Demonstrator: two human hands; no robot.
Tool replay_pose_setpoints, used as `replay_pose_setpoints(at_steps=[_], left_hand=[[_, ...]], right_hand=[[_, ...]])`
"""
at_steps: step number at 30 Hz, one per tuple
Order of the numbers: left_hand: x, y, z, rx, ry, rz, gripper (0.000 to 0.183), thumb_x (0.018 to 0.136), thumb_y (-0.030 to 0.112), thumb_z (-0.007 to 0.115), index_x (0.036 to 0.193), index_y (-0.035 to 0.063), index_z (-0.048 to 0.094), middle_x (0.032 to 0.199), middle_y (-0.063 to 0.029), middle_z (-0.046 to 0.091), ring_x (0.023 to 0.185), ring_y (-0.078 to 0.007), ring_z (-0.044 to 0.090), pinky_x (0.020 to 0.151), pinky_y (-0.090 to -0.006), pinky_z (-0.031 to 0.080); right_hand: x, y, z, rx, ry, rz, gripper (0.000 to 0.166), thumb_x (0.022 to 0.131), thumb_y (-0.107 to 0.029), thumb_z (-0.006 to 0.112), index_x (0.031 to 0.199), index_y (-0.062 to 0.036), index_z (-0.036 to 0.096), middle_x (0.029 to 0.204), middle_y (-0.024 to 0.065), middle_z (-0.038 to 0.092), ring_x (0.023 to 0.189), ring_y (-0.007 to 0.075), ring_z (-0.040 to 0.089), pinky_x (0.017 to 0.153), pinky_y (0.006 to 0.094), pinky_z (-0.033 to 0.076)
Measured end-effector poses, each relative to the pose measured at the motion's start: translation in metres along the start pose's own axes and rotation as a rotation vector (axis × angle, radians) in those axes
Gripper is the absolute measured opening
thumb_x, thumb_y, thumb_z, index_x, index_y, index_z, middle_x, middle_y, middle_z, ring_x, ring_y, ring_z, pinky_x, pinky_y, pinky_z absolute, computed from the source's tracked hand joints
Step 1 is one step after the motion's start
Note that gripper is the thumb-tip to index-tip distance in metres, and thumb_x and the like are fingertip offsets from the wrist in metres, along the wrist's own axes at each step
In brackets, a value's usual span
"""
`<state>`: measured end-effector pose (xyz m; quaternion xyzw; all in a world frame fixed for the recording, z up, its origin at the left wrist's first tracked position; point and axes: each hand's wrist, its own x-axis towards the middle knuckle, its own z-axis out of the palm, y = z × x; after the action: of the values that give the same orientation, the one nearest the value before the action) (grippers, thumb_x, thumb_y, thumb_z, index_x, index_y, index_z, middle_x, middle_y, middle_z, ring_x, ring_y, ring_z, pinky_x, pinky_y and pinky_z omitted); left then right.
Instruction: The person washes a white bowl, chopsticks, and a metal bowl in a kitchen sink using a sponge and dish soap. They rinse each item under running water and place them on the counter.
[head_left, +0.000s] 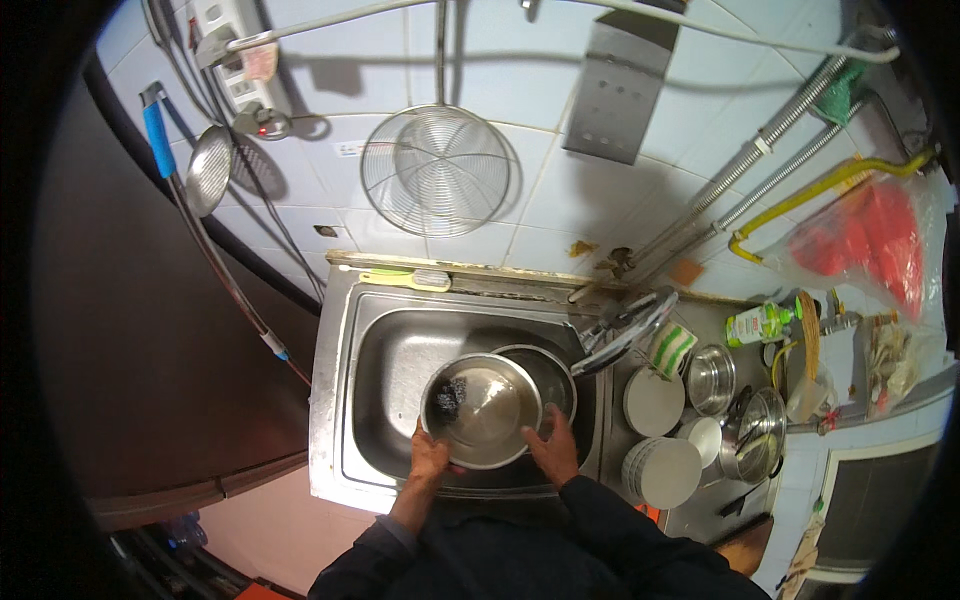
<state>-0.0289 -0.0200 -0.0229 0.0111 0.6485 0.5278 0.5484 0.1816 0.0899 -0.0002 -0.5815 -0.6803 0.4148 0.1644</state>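
A round stainless-steel bowl is held tilted over the sink basin. My left hand grips its lower left rim. At the right rim is my right hand, its thumb over the edge and its fingers outside. Inside the bowl, at the left, lies a dark, glinting patch that looks like a steel-wool scrubber. A second metal bowl sits in the basin behind and to the right, partly hidden by the first bowl. The chrome faucet reaches over the basin's right side.
A yellow-green brush lies on the back ledge. On the right counter stand stacked white bowls, a white plate, a steel pot and a green-labelled bottle. A wire strainer hangs on the wall. A brown panel borders the left.
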Motion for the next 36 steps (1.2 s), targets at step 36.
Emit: replay_pose_setpoints(at_steps=[36], left_hand=[[0.15, -0.045, 0.106, -0.047, 0.221, 0.059, 0.026, 0.092, 0.01, 0.06, 0.118, 0.0031, 0.06, 0.106, -0.0165, 0.067, 0.089, -0.031, 0.068, 0.073, -0.0433, 0.061]], right_hand=[[-0.015, -0.007, 0.022, 0.755, -0.512, 0.711, 0.049, 0.099, -0.004, 0.049, 0.144, -0.0027, 0.031, 0.141, 0.0201, 0.047, 0.119, 0.037, 0.06, 0.082, 0.0467, 0.066]])
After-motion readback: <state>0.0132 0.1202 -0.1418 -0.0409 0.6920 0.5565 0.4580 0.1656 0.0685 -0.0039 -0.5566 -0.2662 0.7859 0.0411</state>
